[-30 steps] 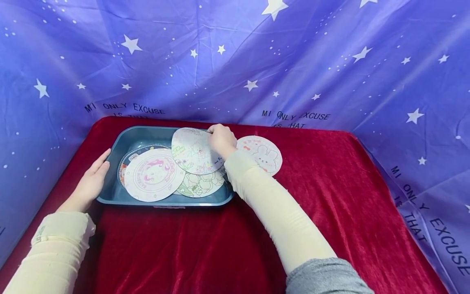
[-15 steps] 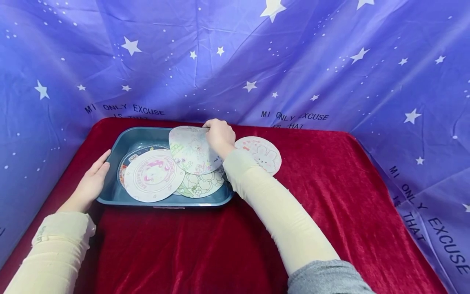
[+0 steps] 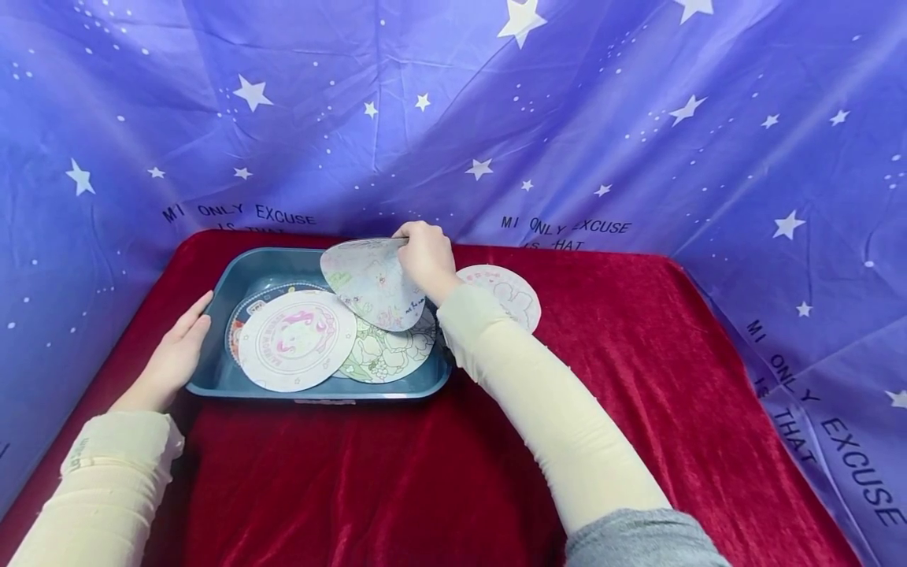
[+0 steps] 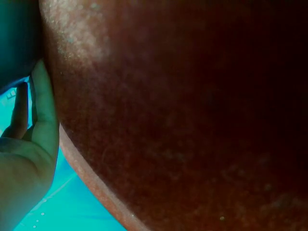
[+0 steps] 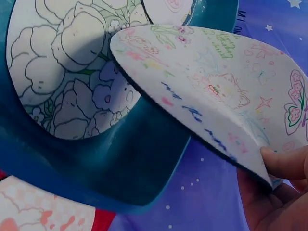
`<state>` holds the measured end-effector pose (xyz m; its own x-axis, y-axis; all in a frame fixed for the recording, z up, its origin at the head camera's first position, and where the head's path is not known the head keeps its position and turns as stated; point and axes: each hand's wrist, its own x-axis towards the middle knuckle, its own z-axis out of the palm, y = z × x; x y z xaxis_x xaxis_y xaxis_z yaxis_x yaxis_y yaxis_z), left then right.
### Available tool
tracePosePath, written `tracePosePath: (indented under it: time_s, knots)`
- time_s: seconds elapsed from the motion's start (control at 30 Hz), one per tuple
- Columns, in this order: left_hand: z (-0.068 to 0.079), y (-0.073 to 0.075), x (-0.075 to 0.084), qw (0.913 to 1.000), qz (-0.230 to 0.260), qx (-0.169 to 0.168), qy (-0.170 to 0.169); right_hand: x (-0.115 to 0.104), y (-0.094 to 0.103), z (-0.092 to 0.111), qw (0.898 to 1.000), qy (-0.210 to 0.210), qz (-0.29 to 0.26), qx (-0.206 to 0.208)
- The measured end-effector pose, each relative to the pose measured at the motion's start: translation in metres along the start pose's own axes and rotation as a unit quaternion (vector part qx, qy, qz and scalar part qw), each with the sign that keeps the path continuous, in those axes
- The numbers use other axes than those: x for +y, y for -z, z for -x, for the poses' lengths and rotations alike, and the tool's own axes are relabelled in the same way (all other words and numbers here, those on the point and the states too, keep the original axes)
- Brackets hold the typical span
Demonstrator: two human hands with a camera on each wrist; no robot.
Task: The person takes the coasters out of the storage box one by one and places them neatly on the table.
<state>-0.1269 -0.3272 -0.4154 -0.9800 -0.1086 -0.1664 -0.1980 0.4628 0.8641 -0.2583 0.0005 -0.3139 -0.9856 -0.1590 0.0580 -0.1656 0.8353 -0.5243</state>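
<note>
A thin round mat (image 3: 372, 283) with coloured doodles is pinched at its far edge by my right hand (image 3: 428, 260), above the right part of a blue-green tray (image 3: 262, 269). In the right wrist view the mat (image 5: 221, 82) bends, its dark edge showing, with the thumb on its printed face. My left hand (image 3: 177, 354) touches the tray's left side, fingers extended; the left wrist view shows its fingers (image 4: 44, 106) by the tray wall. Inside the tray lie a pink-printed round mat (image 3: 298, 340), a green floral one (image 3: 386, 358) and a partly covered dark blue one (image 3: 248, 307).
A round mat with a pink rabbit drawing (image 3: 520, 303) lies right of the tray, partly behind my right sleeve. Red velvety cloth (image 3: 340, 480) covers the table. Purple star-printed fabric (image 3: 397, 134) hangs behind and at the sides.
My right hand has moved slightly up and left with the doodled mat, which now tilts and bends more. More of the green floral mat shows. My left hand stays at the tray's side.
</note>
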Motion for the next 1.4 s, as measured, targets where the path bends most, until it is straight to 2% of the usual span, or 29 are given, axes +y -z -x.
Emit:
tracePosePath:
  time_s: [0.27,0.53,1.1,1.4]
  knots:
    - [0.001,0.001,0.001,1.0000,0.000,0.001,-0.002,0.007,0.012,-0.002,0.999,-0.002,-0.052,0.004]
    - [-0.001,0.000,0.001,1.0000,0.003,-0.001,-0.003,0.018,0.024,-0.004,0.989,-0.047,-0.140,-0.017]
    - [0.000,-0.001,0.000,0.9999,0.002,0.000,-0.012,0.030,0.044,0.002,0.949,-0.130,-0.286,-0.019]
    - [0.000,0.000,-0.001,1.0000,0.001,-0.005,-0.004,0.040,0.055,0.003,0.922,-0.159,-0.352,-0.024]
